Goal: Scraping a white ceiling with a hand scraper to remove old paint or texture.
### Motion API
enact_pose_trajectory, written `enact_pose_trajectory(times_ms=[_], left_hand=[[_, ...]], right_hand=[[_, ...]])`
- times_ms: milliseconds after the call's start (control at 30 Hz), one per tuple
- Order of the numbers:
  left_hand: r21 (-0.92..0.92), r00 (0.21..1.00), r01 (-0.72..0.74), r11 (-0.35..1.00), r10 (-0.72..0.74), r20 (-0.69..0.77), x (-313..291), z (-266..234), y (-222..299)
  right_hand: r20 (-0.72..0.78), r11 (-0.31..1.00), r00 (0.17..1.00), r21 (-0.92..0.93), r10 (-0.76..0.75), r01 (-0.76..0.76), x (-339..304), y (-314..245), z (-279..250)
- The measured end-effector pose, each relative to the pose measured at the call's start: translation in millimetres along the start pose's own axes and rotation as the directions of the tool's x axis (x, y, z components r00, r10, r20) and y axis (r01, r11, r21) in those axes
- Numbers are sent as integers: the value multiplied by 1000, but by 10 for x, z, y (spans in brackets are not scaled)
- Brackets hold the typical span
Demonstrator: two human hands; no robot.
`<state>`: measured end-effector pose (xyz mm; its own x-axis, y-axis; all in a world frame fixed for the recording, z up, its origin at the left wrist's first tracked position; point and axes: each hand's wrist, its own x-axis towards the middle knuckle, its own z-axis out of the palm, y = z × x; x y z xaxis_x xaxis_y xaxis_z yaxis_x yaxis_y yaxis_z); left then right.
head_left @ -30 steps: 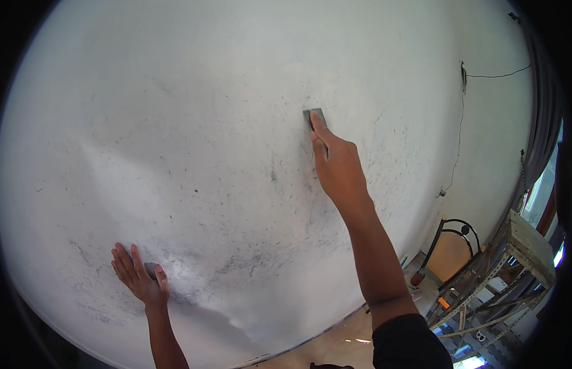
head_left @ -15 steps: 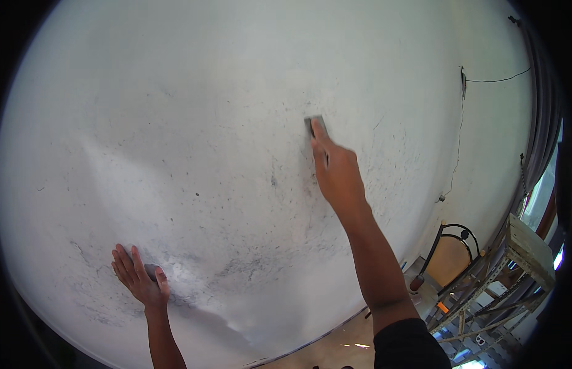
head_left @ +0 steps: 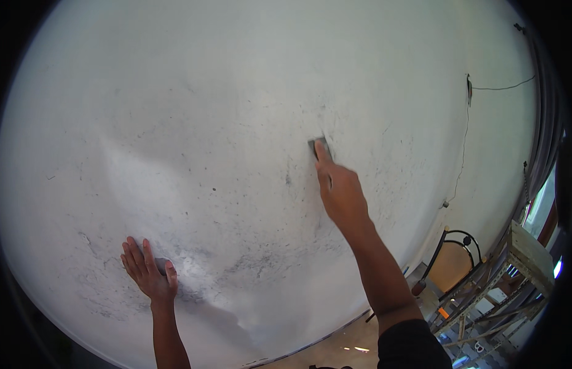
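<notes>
A white wall (head_left: 236, 111) with dark specks and scuffed grey patches fills most of the view. My right hand (head_left: 344, 190) grips a putty knife (head_left: 319, 147), its index finger stretched along the grey blade. The blade lies against the wall, right of the middle, and the handle is mostly hidden in my fist. Lower left, my left hand (head_left: 149, 269) rests flat on the wall with fingers up and thumb apart. A dark grey patch shows between its thumb and fingers; whether it is a shadow or an object I cannot tell.
On the right stand a chair (head_left: 455, 264) with a tan back and a worn metal-framed stand (head_left: 532, 252). Behind them hangs a dark curtain (head_left: 541, 123). A thin cable (head_left: 464, 141) runs down the side wall from a hole. Tan floor (head_left: 341, 347) shows below.
The putty knife in my right hand has slid down the wall, slightly to the left. My left hand stays at the same place on the wall. The whole view has shifted a little.
</notes>
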<state>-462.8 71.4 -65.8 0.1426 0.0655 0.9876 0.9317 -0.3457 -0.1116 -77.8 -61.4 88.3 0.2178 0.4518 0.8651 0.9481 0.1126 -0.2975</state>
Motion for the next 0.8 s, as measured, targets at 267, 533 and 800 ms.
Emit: enact_pose_trajectory(times_ms=[267, 533, 800], left_hand=[[-19, 1000, -6, 1000, 6, -2, 14, 27, 8], [-30, 1000, -6, 1000, 6, 3, 18, 37, 26], [-36, 1000, -15, 999, 15, 8, -7, -7, -16]], right_hand=[[-111, 997, 992, 45, 65, -60, 399, -92, -133], [-22, 996, 997, 37, 79, -79, 383, -187, -224], [31, 976, 995, 194, 90, -94, -664, 109, 307]])
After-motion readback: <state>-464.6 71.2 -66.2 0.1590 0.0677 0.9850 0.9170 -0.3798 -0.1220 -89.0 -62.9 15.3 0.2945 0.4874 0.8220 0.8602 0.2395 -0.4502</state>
